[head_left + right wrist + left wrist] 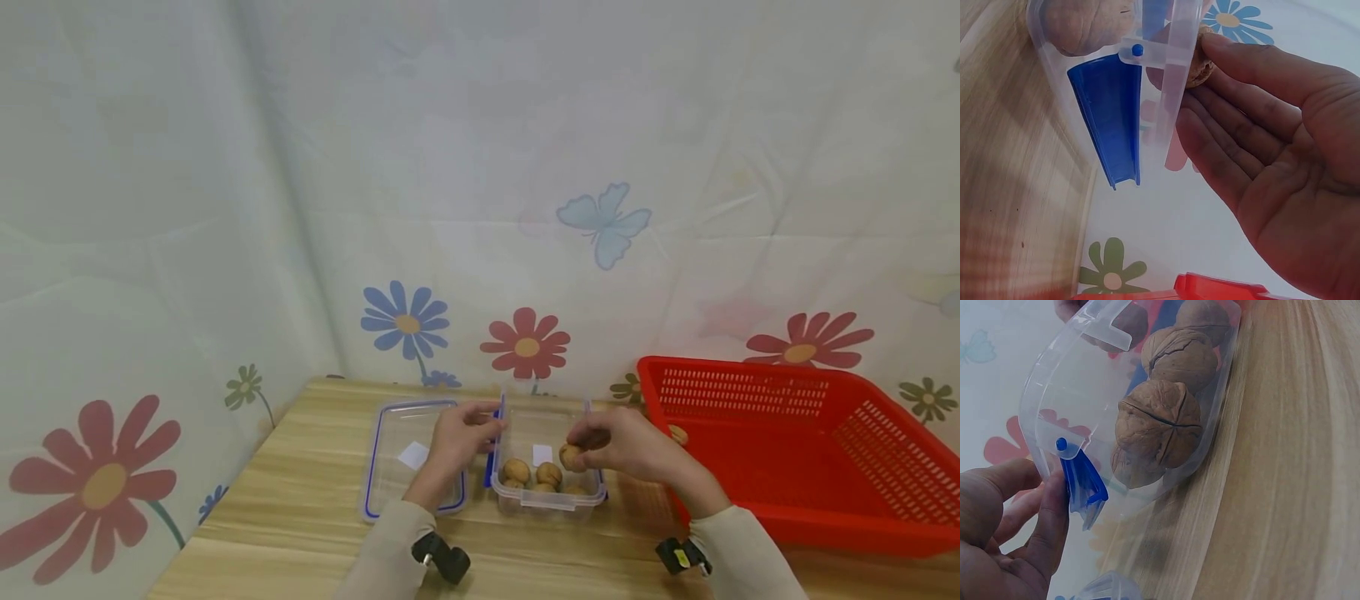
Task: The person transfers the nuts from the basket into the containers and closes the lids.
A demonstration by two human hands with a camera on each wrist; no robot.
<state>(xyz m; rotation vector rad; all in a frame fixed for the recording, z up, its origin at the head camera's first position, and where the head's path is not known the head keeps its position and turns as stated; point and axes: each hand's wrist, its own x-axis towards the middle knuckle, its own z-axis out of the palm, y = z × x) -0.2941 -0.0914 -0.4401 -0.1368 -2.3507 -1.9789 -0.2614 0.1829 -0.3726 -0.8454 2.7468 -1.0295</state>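
A clear plastic container [510, 502] with blue side latches stands on the table, several walnuts [516, 471] lying in its near part. My left hand [461, 433] holds its left rim between thumb and fingers, right by the hanging blue latch [1082, 481]. Over the container's right side, my right hand [630, 443] pinches a single walnut [569, 457] between thumb and fingertips. From the right wrist, that walnut [1199, 67] shows at the rim, partly hidden by the thumb and the container wall. A small white paper [542, 455] lies inside the container.
Left of the container lies its clear lid [386, 429] with a blue seal, a white paper piece [413, 455] on it. A large red basket [757, 375] stands at the right, with a walnut [678, 434] at its left side. Behind the wooden table [285, 500] hangs a flowered curtain [450, 167].
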